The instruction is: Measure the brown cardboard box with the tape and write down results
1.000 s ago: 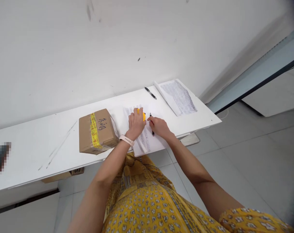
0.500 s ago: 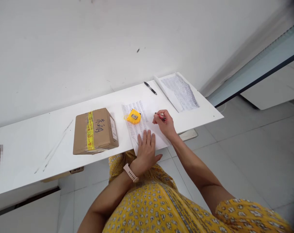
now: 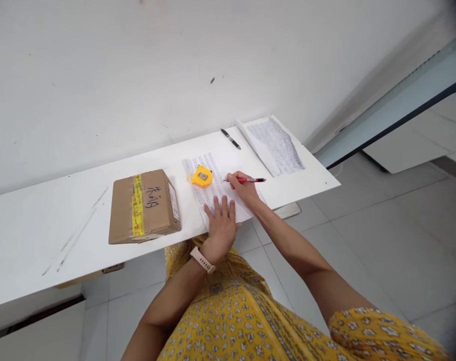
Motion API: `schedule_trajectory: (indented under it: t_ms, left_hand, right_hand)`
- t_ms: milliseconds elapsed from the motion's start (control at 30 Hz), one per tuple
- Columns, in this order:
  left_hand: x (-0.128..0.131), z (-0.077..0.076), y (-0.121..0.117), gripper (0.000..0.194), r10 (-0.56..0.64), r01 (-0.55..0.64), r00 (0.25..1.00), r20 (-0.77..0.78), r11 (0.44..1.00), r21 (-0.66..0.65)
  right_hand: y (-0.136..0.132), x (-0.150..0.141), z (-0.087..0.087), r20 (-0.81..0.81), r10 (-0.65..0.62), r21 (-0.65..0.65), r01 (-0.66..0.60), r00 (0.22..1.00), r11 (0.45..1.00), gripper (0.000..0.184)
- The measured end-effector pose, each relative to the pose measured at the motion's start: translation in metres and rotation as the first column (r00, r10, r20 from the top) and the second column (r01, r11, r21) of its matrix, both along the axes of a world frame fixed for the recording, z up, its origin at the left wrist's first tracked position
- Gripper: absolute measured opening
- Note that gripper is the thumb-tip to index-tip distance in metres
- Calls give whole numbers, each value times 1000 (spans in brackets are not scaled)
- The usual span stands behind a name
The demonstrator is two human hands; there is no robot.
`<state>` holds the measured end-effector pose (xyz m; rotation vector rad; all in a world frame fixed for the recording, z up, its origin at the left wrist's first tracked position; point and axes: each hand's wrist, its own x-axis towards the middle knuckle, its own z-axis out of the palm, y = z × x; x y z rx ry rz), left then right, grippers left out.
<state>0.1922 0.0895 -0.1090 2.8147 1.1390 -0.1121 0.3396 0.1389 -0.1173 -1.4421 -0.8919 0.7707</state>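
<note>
My right hand [image 3: 243, 188] is closed around a red pen [image 3: 252, 180], whose tip is at the paper just beyond the written columns. Under both hands lies a sheet of paper [image 3: 209, 163] covered with rows of small writing. My left hand [image 3: 222, 220] rests flat on its near edge with fingers spread, a pale watch band on the wrist. On the sheet's left part sits a yellow tape measure [image 3: 201, 176], with a yellow strap loop at its side. Left of the paper stands a taped cardboard box [image 3: 145, 206] with dark handwriting on top.
A black pen [image 3: 230, 139] lies behind the paper. Farther right is a creased, densely written sheet [image 3: 275, 145] on white paper. The narrow white table [image 3: 81, 210] runs along the wall, ending at a corner on the right.
My right hand has moved left over the sheet, and the red pen has turned so its length now shows. My left hand stays flat on the paper. The view has shifted slightly.
</note>
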Motion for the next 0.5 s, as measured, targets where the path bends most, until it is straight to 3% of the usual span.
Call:
schedule_trajectory:
  t_ms: [100,200,267,400,500]
  left_hand:
    - [10,15,12,64,-4,4,1000,20,1000,-1]
    - [17,27,23,43,-1,2,998,66,1000,-2]
    - [18,27,29,37,41,-41,997,66,999,-6]
    - [16,18,35,55,115,-115,993,9,993,-17]
    - [15,15,36,57,118,-118,993,-16,993,-26]
  right_hand:
    - [10,1,1,17,6,-10,-6,1000,1000,30]
    - [20,3,-1,-12,88,-18,-89,996,996,27]
    - [25,4,-3,5,104,-11,-104,995,995,25]
    - [26,4,-9,131,14,46,-21,991,999,27]
    - [23,3,-12,169,19,85,-34,985,996,22]
